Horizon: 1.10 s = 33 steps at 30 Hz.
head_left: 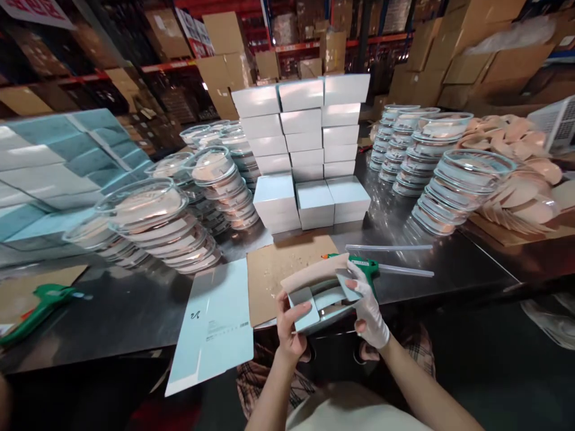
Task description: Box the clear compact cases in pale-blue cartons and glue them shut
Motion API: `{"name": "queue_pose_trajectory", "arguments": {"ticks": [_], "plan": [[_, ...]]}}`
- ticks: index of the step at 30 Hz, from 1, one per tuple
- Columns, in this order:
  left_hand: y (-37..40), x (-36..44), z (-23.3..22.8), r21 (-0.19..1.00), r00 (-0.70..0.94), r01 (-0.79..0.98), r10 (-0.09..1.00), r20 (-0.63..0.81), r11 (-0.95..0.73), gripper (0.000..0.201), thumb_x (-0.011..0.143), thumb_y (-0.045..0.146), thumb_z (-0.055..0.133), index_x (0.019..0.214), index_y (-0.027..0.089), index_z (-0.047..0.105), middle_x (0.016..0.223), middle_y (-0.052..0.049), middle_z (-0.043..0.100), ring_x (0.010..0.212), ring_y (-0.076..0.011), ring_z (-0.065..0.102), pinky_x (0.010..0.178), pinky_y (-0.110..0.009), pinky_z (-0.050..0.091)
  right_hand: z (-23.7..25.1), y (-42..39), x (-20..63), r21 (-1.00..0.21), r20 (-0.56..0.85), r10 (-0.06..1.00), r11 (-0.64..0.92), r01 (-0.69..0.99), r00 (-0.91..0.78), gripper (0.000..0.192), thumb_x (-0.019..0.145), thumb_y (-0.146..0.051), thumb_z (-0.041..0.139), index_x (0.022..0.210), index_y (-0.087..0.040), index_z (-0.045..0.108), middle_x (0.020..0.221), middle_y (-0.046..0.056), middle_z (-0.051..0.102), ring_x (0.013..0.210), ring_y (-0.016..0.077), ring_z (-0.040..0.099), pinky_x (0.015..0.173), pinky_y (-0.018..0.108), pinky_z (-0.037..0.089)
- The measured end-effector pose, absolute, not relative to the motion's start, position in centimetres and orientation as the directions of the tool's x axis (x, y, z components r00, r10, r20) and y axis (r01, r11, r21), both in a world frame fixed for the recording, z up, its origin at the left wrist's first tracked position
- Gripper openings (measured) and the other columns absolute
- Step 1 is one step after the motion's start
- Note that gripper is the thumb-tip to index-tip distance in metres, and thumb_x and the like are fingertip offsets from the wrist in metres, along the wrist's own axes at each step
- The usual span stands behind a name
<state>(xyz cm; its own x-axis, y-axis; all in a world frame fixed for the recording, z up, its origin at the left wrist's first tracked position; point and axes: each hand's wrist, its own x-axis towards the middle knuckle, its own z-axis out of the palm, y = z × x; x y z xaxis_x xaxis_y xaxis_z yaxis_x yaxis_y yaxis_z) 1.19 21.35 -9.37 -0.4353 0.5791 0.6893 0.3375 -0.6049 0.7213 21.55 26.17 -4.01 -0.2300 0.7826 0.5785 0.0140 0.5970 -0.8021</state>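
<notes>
Both hands hold a small pale-blue carton (pixel 321 299) with its flaps open, just in front of the table's near edge. My left hand (pixel 291 326), bare, grips its left side with the thumb on a flap. My right hand (pixel 369 308), in a white glove, holds the right side and presses a flap. A beige rounded piece (pixel 314 272) sticks out across the carton's top. Beneath them lies a brown cardboard sheet (pixel 274 275), and a flat unfolded blue carton (pixel 215 326) hangs over the table edge to the left.
A green glue gun (pixel 366 266) with clear glue sticks (pixel 395 257) lies behind my right hand. Stacked white boxes (pixel 309 149) stand mid-table, flanked by stacks of clear round cases (pixel 166 221) (pixel 453 191). Beige pads (pixel 521 173) pile at right; another green glue gun (pixel 40 305) lies far left.
</notes>
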Motion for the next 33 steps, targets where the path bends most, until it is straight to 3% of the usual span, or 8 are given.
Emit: {"name": "queue_pose_trajectory", "arguments": {"ticks": [4, 7, 11, 15, 20, 23, 27, 33], "plan": [[21.1, 1.2, -8.8, 0.714, -0.430, 0.354, 0.574, 0.698, -0.604, 0.053, 0.089, 0.073, 0.065, 0.111, 0.024, 0.070, 0.112, -0.012, 0.072, 0.111, -0.0312, 0.069, 0.091, -0.044, 0.058, 0.4, 25.3, 19.9, -0.892, 0.451, 0.888, 0.453, 0.008, -0.089, 0.036, 0.092, -0.048, 0.070, 0.120, -0.025, 0.067, 0.151, 0.011, 0.056, 0.136, 0.0307, 0.058, 0.117, 0.046, 0.047], [21.2, 1.3, -9.0, 0.704, -0.467, 0.367, 0.534, 0.705, -0.608, 0.058, 0.093, 0.069, 0.062, 0.135, 0.029, 0.054, 0.123, -0.012, 0.069, 0.116, -0.0272, 0.069, 0.092, -0.041, 0.058, 1.8, 25.3, 18.5, -0.926, 0.363, 0.928, 0.369, -0.076, 0.085, 0.058, 0.084, -0.024, 0.071, 0.137, -0.030, 0.048, 0.157, 0.011, 0.049, 0.131, 0.0244, 0.061, 0.111, 0.043, 0.053], [20.6, 0.3, -8.9, 0.602, -0.320, 0.532, 0.517, 0.794, -0.595, 0.053, 0.087, 0.070, 0.071, 0.114, 0.024, 0.069, 0.104, -0.009, 0.071, 0.124, -0.0292, 0.064, 0.102, -0.039, 0.054, 1.0, 26.1, 19.3, -0.934, 0.343, 0.939, 0.341, -0.108, -0.001, 0.065, 0.086, -0.029, 0.070, 0.143, -0.032, 0.038, 0.153, 0.012, 0.053, 0.125, 0.0224, 0.065, 0.107, 0.042, 0.055], [18.4, -0.5, -7.9, 0.616, -0.409, 0.553, 0.462, 0.787, -0.561, 0.041, 0.085, 0.055, 0.080, 0.110, 0.024, 0.072, 0.098, -0.006, 0.069, 0.122, -0.0283, 0.063, 0.106, -0.039, 0.051, 0.0, 27.2, 23.9, -0.904, 0.281, 0.957, 0.237, 0.356, 0.076, 0.042, 0.093, -0.055, 0.058, 0.122, -0.024, 0.058, 0.127, 0.014, 0.069, 0.116, 0.0305, 0.069, 0.104, 0.050, 0.054], [16.4, 0.1, -6.5, 0.800, -0.611, 0.448, 0.516, 0.600, -0.399, 0.037, 0.083, 0.053, 0.080, 0.104, 0.024, 0.071, 0.102, -0.005, 0.069, 0.115, -0.0292, 0.064, 0.105, -0.042, 0.049, 0.2, 28.7, 25.7, -0.462, -0.174, 0.974, -0.211, 0.862, 0.145, 0.046, 0.084, -0.056, 0.069, 0.108, -0.017, 0.067, 0.116, 0.021, 0.072, 0.110, 0.0405, 0.071, 0.093, 0.051, 0.053], [16.5, 0.3, -5.8, 0.841, -0.685, 0.393, 0.492, 0.538, -0.372, 0.036, 0.084, 0.055, 0.076, 0.102, 0.024, 0.070, 0.101, -0.005, 0.069, 0.116, -0.0301, 0.063, 0.103, -0.042, 0.048, -0.2, 30.1, 24.9, -0.529, -0.301, 0.940, -0.303, 0.793, 0.158, 0.046, 0.068, -0.031, 0.081, 0.108, -0.013, 0.067, 0.109, 0.023, 0.074, 0.104, 0.0402, 0.072, 0.086, 0.045, 0.053], [16.6, 0.3, -5.5, 0.876, -0.674, 0.310, 0.564, 0.477, -0.370, 0.036, 0.082, 0.055, 0.079, 0.099, 0.024, 0.073, 0.100, -0.005, 0.071, 0.114, -0.0289, 0.064, 0.096, -0.036, 0.049, -0.2, 30.7, 25.0, -0.722, -0.334, 0.939, -0.306, 0.620, 0.075, 0.024, 0.068, -0.021, 0.068, 0.092, -0.017, 0.064, 0.072, 0.006, 0.070, 0.069, 0.0248, 0.069, 0.063, 0.032, 0.050], [17.2, 1.7, -5.1, 0.956, -0.585, 0.180, 0.756, 0.295, -0.233, 0.036, 0.083, 0.055, 0.080, 0.098, 0.022, 0.076, 0.101, -0.006, 0.074, 0.098, -0.0253, 0.069, 0.085, -0.033, 0.053, 2.9, 26.5, 25.2, -0.999, -0.050, 0.999, -0.050, 0.005, -0.003, 0.052, 0.074, -0.044, 0.077, 0.116, -0.019, 0.058, 0.075, -0.001, 0.068, 0.061, 0.0166, 0.061, 0.063, 0.031, 0.054]]}}
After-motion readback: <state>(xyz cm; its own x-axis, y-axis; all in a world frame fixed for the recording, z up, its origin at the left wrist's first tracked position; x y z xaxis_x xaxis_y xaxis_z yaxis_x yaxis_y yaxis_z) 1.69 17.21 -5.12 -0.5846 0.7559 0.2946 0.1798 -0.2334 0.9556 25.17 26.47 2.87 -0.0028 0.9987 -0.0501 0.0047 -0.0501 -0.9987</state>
